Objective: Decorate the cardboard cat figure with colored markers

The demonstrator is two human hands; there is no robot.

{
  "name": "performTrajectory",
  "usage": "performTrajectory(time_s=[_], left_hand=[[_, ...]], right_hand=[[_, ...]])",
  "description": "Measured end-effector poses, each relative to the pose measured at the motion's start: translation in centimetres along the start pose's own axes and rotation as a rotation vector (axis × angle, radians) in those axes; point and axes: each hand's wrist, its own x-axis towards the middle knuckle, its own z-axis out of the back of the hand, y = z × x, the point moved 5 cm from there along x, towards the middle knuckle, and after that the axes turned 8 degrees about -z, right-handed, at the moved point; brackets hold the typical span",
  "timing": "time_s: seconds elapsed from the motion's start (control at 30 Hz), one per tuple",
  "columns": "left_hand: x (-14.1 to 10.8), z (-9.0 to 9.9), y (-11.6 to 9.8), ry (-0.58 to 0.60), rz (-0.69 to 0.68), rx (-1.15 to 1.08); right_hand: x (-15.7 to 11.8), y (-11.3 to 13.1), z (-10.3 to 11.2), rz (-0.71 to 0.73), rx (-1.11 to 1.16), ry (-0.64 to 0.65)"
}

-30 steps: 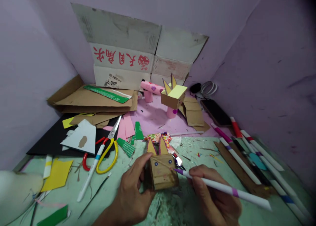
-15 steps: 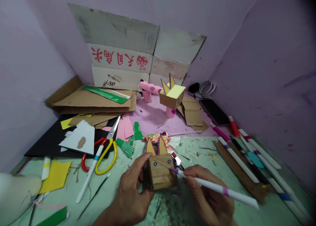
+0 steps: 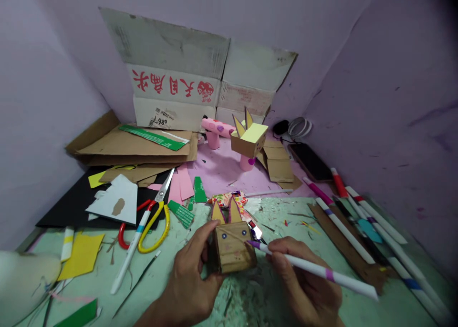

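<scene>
My left hand (image 3: 195, 274) grips a small brown cardboard box (image 3: 234, 258) by its left side, thumb below and fingers behind. The box has two blue eye dots on its front and two pointed yellow ears with purple edges standing on top. Faint pinkish marks show low on that front. Between the thumb and fingers of my right hand (image 3: 304, 279) is a white marker (image 3: 315, 269) with a purple band. Its purple tip is at the right part of the box front, touching or very close; I cannot tell which.
Red-and-yellow scissors (image 3: 153, 227) and a white marker with a blue band (image 3: 130, 253) lie left. Several markers rest on a brown strip (image 3: 358, 255) at right. Behind stands a pink tube figure with a box head (image 3: 248, 138). A phone (image 3: 310, 161) lies back right.
The box has shifted very slightly up and left in my left hand. My right hand and the marker's rear end have moved a little to the right.
</scene>
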Motion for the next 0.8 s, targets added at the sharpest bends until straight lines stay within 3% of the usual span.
performTrajectory(time_s=[0.1, 0.27, 0.57, 0.7, 0.8], left_hand=[[0.1, 0.0, 0.1, 0.001, 0.005, -0.001], [-0.1, 0.1, 0.1, -0.003, -0.005, 0.007], [-0.2, 0.0, 0.1, 0.002, 0.008, 0.000], [-0.1, 0.0, 0.0, -0.003, -0.005, -0.013], [-0.2, 0.0, 0.1, -0.006, -0.004, -0.011]], right_hand=[[0.2, 0.2, -0.3, -0.032, 0.008, 0.035], [-0.6, 0.2, 0.0, -0.112, 0.059, -0.108], [-0.5, 0.8, -0.9, -0.045, 0.057, 0.073], [-0.2, 1.2, -0.7, -0.011, 0.020, 0.018], [-0.3, 1.2, -0.9, -0.018, 0.005, 0.053]])
